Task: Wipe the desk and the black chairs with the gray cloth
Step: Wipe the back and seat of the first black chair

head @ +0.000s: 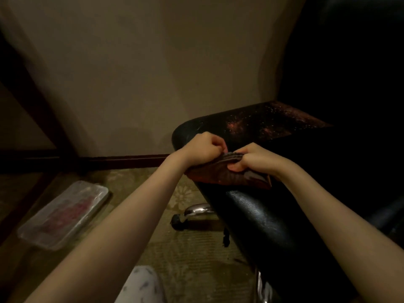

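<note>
A black leather chair (262,219) fills the right half of the view; its seat shows worn, flaking patches toward the back. The cloth (227,173) looks dark and reddish in this dim light and lies folded on the seat's front edge. My left hand (201,147) pinches the cloth's upper folded edge with curled fingers. My right hand (251,158) grips the same folded edge from the right, thumb underneath. The two hands sit close together above the seat.
A clear plastic tray (65,215) with something red in it lies on the patterned carpet at the left. The chair's chrome leg and black caster (192,213) stand below the seat. A beige wall and dark baseboard (122,159) run behind. A dark wooden frame (32,99) leans at left.
</note>
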The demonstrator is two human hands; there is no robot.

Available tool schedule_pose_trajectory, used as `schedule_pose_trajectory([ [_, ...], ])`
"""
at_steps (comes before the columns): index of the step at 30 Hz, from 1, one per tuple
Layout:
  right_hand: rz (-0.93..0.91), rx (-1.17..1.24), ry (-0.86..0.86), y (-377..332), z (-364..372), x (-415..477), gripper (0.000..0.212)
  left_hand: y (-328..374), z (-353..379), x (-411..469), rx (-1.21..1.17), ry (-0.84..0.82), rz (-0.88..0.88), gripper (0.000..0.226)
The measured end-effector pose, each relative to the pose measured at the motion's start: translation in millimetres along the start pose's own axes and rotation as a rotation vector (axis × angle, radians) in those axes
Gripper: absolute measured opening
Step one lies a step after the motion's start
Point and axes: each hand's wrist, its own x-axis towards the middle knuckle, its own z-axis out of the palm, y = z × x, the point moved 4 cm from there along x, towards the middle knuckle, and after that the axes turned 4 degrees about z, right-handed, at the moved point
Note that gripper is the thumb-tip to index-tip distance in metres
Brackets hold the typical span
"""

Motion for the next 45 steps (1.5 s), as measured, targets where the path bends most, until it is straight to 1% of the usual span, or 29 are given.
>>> schedule_pose_trajectory([
  [2, 0.023, 0.048, 0.001, -2, -1, -3, 0.021, -4, -3, 3, 0.031, -0.129, 0.073, 0.028],
  [4, 0.047, 0.115, 0.023, -3, -1, -7, 0.020, -8, -7, 0, 0.013, -0.215, 0.164, 0.015],
  [5, 0.054, 0.119, 0.034, -4, 0, -10, 0.021, -8, -8, -3, 0.038, -0.254, 0.227, 0.016],
  [7, 0.073, 0.060, 0.067, -8, 2, -15, 0.023, -9, -11, -9, 0.144, -0.334, 0.349, 0.040],
  [8, 0.078, -0.004, 0.093, -10, 4, -17, 0.024, -9, -11, -12, 0.180, -0.355, 0.387, 0.048],
  [9, 0.080, -0.093, 0.124, -11, 6, -22, 0.023, -11, -10, -13, 0.193, -0.357, 0.420, 0.050],
  [11, 0.068, -0.305, 0.209, -17, 14, -32, 0.015, -15, -9, -16, 0.196, -0.335, 0.510, 0.046],
  [12, 0.046, -0.407, 0.261, -18, 21, -37, 0.015, -19, -8, -19, 0.194, -0.310, 0.561, 0.044],
  [14, 0.003, -0.564, 0.380, -21, 38, -46, 0.027, -31, -4, -24, 0.176, -0.223, 0.688, 0.042],
  [16, -0.077, -0.660, 0.508, -23, 55, -54, 0.037, -41, 2, -32, 0.129, -0.127, 0.798, 0.038],
  [17, -0.118, -0.693, 0.556, -24, 62, -56, 0.040, -46, 4, -35, 0.104, -0.083, 0.847, 0.037],
  [19, -0.133, -0.729, 0.584, -26, 74, -60, 0.043, -52, 7, -38, 0.070, -0.038, 0.931, 0.035],
  [23, -0.076, -0.769, 0.584, -26, 84, -59, 0.049, -59, 8, -34, 0.070, -0.050, 1.033, 0.035],
  [25, -0.080, -0.794, 0.600, -28, 87, -59, 0.050, -60, 6, -33, 0.110, -0.053, 1.080, 0.035],
  [28, -0.115, -0.828, 0.754, -48, 78, -57, 0.051, -50, -14, -21, 0.213, -0.014, 1.183, 0.037],
  [30, -0.107, -0.845, 0.896, -64, 56, -46, 0.049, -37, -40, 5, 0.215, 0.065, 1.191, 0.035],
  [32, -0.005, -0.849, 0.961, -74, 32, -23, 0.043, -24, -58, 36, 0.239, 0.072, 1.152, 0.030],
  [33, 0.084, -0.824, 0.936, -73, 24, -9, 0.045, -20, -60, 51, 0.269, 0.047, 1.106, 0.029],
  [35, 0.255, -0.681, 0.816, -61, 21, 18, 0.045, -29, -51, 73, 0.328, -0.094, 0.992, 0.028],
  [36, 0.292, -0.624, 0.767, -54, 24, 29, 0.042, -37, -43, 79, 0.328, -0.159, 0.940, 0.027],
  [37, 0.308, -0.594, 0.742, -49, 26, 35, 0.039, -46, -37, 83, 0.303, -0.194, 0.904, 0.026],
  [40, 0.302, -0.524, 0.753, -43, 20, 38, 0.035, -49, -33, 88, 0.219, -0.230, 0.861, 0.021],
  [42, 0.307, -0.482, 0.749, -41, 16, 39, 0.033, -44, -36, 93, 0.228, -0.276, 0.815, 0.022],
  [45, 0.303, -0.435, 0.766, -40, 15, 39, 0.030, -41, -36, 100, 0.264, -0.301, 0.757, 0.025],
])
